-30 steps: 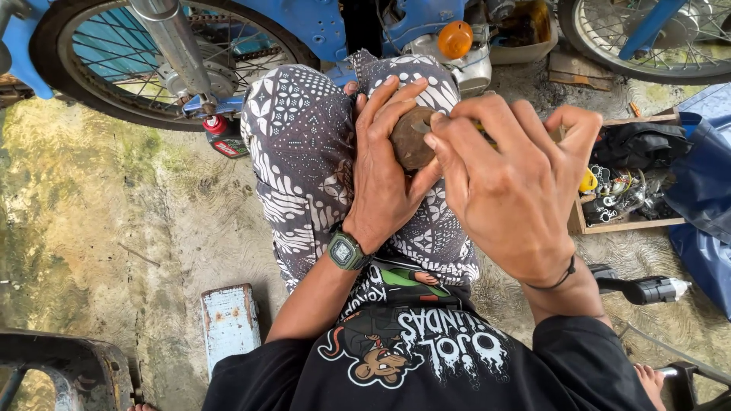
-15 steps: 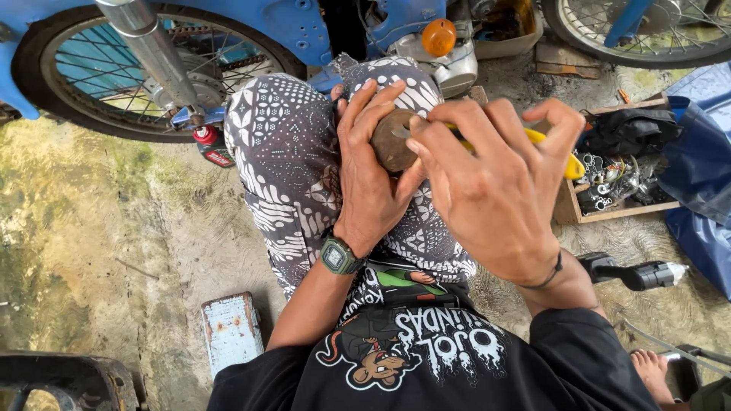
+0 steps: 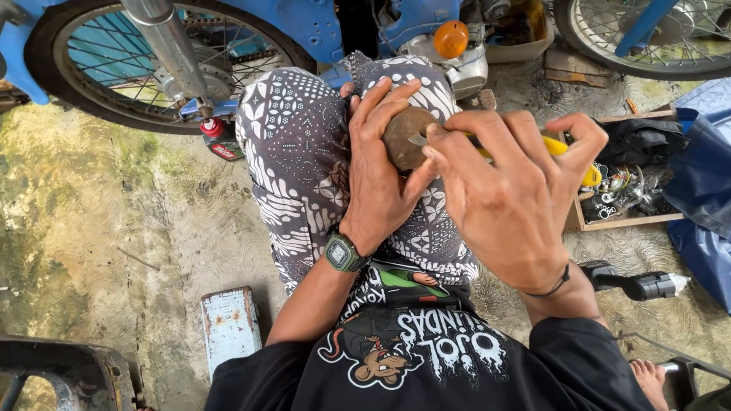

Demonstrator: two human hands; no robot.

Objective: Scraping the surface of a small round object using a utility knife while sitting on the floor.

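My left hand [image 3: 378, 169] wraps around a round rusty-brown metal part [image 3: 406, 135] held above my patterned-trouser knees [image 3: 293, 144]. A green watch [image 3: 344, 252] sits on that wrist. My right hand [image 3: 512, 199] grips a yellow-handled tool [image 3: 560, 148], whose metal tip [image 3: 417, 140] touches the face of the brown part. A black cord bracelet circles the right wrist.
A blue motorbike [image 3: 304, 27] with a spoked wheel [image 3: 114, 53] and orange indicator [image 3: 451, 38] stands ahead. A wooden tray of small parts [image 3: 620, 198] lies right, beside blue cloth [image 3: 704, 190]. A black power tool [image 3: 643, 285] and a pale metal box [image 3: 229, 326] rest on the concrete.
The right hand has slid right and lower on the brown part, so the yellow tool handle and its metal tip now show. The view has shifted down slightly.
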